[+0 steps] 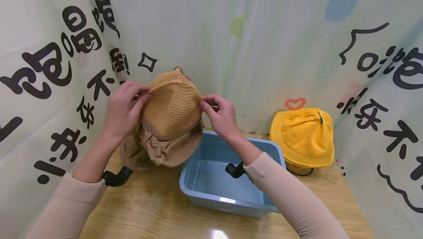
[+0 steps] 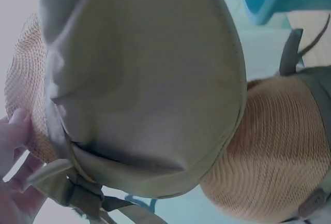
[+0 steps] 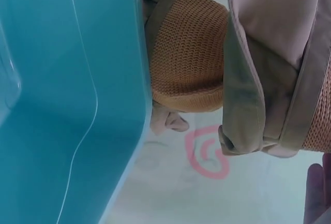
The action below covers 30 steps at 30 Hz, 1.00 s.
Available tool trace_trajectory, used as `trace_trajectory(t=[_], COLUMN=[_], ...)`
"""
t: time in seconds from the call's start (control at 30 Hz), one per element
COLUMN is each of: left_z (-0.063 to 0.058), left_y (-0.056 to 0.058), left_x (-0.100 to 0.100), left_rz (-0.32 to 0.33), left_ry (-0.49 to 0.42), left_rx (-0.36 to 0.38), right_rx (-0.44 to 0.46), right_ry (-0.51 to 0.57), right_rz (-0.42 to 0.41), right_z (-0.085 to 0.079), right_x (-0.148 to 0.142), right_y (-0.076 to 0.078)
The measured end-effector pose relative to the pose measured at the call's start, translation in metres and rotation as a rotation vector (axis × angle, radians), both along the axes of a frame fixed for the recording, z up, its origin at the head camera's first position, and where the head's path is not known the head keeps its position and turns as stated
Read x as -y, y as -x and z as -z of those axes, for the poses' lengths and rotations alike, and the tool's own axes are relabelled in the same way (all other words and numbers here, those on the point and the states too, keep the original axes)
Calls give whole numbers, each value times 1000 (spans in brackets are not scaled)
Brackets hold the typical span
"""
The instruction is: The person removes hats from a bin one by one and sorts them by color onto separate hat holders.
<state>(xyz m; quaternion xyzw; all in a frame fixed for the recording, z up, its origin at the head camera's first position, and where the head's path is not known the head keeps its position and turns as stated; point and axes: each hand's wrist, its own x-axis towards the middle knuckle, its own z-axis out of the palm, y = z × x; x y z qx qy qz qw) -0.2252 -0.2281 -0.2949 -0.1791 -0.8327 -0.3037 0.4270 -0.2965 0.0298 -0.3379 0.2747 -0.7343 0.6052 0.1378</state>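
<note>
A hat with a tan knitted crown and a khaki cloth brim hangs tilted between my two hands, crown upward. My left hand pinches the left side of the crown between thumb and fingers. On the opposite side, my right hand pinches the knit the same way. In the left wrist view the khaki brim fills the middle, with a cloth strap at its lower edge. A second hat of similar make, with a ribbed knitted crown, sits below, mostly hidden by the held one in the head view.
A light blue plastic bin stands on the wooden table, below my right forearm. Right of it is a yellow bucket hat on top of something dark-rimmed. A printed curtain surrounds the table at the back and sides.
</note>
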Motion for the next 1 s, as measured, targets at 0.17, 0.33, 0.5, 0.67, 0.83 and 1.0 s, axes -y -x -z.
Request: trace_trajectory(t=[0.17,0.33,0.5,0.67,0.83,1.0], left_z=[0,3,9,12,17,23], left_y=[0,2,5,7,8,9], left_x=[10,17,23,26,29,31], left_rz=[-2,-11,-22,-35,-30,-29], left_ry=[23,31,29,27,31,38], left_rx=[-25,-38,-42,-51,-41,-17], right_rx=[-57,-69,-74,-88,-97,-86], right_ry=[-26,-47,-63,-88,-128,-153], right_rz=[-1,-17,-15,-10,10,5], right_z=[4,8,10,12,14,18], right_x=[5,11,15,17,16,16], right_y=[3,3,3,5,6,8])
